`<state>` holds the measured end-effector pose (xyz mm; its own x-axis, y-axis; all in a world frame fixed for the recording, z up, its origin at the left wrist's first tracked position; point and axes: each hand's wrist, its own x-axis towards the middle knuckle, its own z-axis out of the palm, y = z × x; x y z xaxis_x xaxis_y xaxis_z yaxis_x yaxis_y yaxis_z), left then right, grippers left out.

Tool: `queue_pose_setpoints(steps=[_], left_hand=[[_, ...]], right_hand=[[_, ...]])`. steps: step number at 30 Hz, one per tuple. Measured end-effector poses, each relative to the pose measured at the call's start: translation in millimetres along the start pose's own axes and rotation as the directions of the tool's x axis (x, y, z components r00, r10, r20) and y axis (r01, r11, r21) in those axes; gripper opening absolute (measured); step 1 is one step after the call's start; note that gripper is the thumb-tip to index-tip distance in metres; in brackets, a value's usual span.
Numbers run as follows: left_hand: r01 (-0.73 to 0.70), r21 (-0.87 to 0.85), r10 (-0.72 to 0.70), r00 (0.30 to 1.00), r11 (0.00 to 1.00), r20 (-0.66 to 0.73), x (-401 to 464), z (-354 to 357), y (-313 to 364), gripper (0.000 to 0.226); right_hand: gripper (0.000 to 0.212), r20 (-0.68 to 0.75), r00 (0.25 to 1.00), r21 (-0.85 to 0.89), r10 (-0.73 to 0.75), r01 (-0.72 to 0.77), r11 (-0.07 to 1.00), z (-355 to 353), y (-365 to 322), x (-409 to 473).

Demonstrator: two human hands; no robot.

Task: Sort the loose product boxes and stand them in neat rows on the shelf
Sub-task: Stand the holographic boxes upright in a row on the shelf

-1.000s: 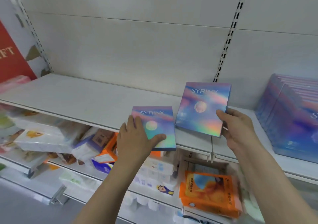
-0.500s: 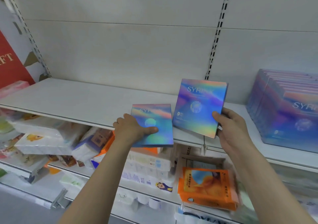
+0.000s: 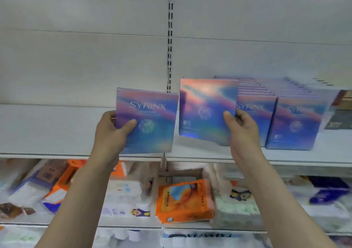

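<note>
My left hand (image 3: 110, 133) grips one holographic blue-and-pink SYRINX box (image 3: 150, 118) by its left edge, thumb on the front, held upright above the front of the white shelf (image 3: 47, 129). My right hand (image 3: 242, 131) grips a second SYRINX box (image 3: 205, 110) by its right edge, slightly tilted, just left of the standing rows. Two rows of the same boxes (image 3: 293, 121) stand upright on the shelf to the right, reaching back to the wall.
A slotted upright (image 3: 170, 38) runs down the white back panel. The lower shelf (image 3: 133, 225) holds tissue packs, an orange pack (image 3: 182, 200) and white packs. Dark items (image 3: 341, 114) sit at the far right of the upper shelf.
Both hands have lifted their boxes higher and upright, and moved to the right. The standing rows now lie just beside the right-hand box; the view has shifted right.
</note>
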<state>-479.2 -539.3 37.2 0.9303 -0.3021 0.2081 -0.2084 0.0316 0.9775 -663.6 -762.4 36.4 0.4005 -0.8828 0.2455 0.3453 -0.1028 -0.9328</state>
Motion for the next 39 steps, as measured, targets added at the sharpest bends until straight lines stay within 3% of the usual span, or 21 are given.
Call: queue_pose_setpoints(steps=[5,11,14,18,21,24,26,28,30,32,34,35,37,39], left_hand=[[-0.026,-0.105,0.035,0.995,0.994,0.092,-27.3,61.9,20.6,0.035],[0.032,-0.121,-0.015,0.989,0.992,0.144,-54.6,115.9,28.2,0.030],[0.041,-0.119,-0.027,0.993,0.992,0.118,-63.3,132.4,31.5,0.030],[0.039,-0.104,-0.028,0.995,0.994,0.101,-74.0,146.6,33.0,0.029],[0.048,-0.113,-0.038,0.995,0.992,0.089,-84.3,158.0,33.5,0.031],[0.062,-0.118,-0.048,0.992,0.991,0.114,-95.1,172.1,34.9,0.031],[0.076,-0.124,-0.057,0.988,0.989,0.146,-101.7,184.9,39.0,0.030],[0.080,-0.130,-0.056,0.982,0.988,0.181,-107.8,202.9,45.0,0.030],[0.067,-0.161,-0.032,0.977,0.985,0.209,-113.9,225.0,51.8,0.032],[-0.005,-0.142,0.037,0.973,0.990,0.226,-116.8,247.4,56.7,0.032],[-0.194,-0.004,0.190,0.953,0.981,0.236,-114.1,265.3,58.2,0.036],[-0.341,0.120,0.306,0.922,0.932,0.239,-109.0,271.6,56.1,0.042],[-0.598,0.412,0.527,0.801,0.687,0.284,-96.2,280.6,48.5,0.059],[-0.671,0.587,0.588,0.720,0.452,0.370,-86.4,287.8,38.5,0.078]], right_hand=[[0.020,-0.113,0.993,-0.080,-0.046,0.037,0.996,-72.9,-0.8,22.9],[0.022,-0.028,1.000,-0.233,-0.003,-0.003,0.972,-112.0,14.9,47.3],[0.022,-0.045,0.997,-0.352,-0.067,0.047,0.935,-117.6,19.9,51.8],[0.027,-0.053,0.969,-0.580,-0.242,0.168,0.797,-122.1,20.7,53.5],[0.026,-0.047,0.946,-0.629,-0.322,0.222,0.745,-128.4,17.0,60.0],[0.022,-0.003,0.938,-0.585,-0.347,0.280,0.761,-136.1,4.5,57.8],[0.020,0.057,0.958,-0.476,-0.280,0.273,0.836,-138.3,-11.3,51.8],[0.023,0.179,0.980,-0.254,-0.091,0.135,0.958,-138.4,-29.0,48.2],[0.023,0.289,0.956,-0.070,0.046,-0.027,0.997,-143.6,-38.5,49.5],[0.017,0.272,0.960,-0.014,0.065,-0.064,0.998,-154.7,-45.6,55.9],[0.016,0.201,0.978,0.035,0.059,-0.068,0.997,-174.4,-52.5,67.6],[0.020,0.173,0.984,0.053,0.051,-0.061,0.997,-186.6,-56.3,75.0],[0.027,0.133,0.991,0.056,0.029,-0.037,0.998,-212.9,-64.1,90.4],[0.029,0.111,0.994,0.018,0.023,-0.025,1.000,-236.1,-69.8,102.8]])
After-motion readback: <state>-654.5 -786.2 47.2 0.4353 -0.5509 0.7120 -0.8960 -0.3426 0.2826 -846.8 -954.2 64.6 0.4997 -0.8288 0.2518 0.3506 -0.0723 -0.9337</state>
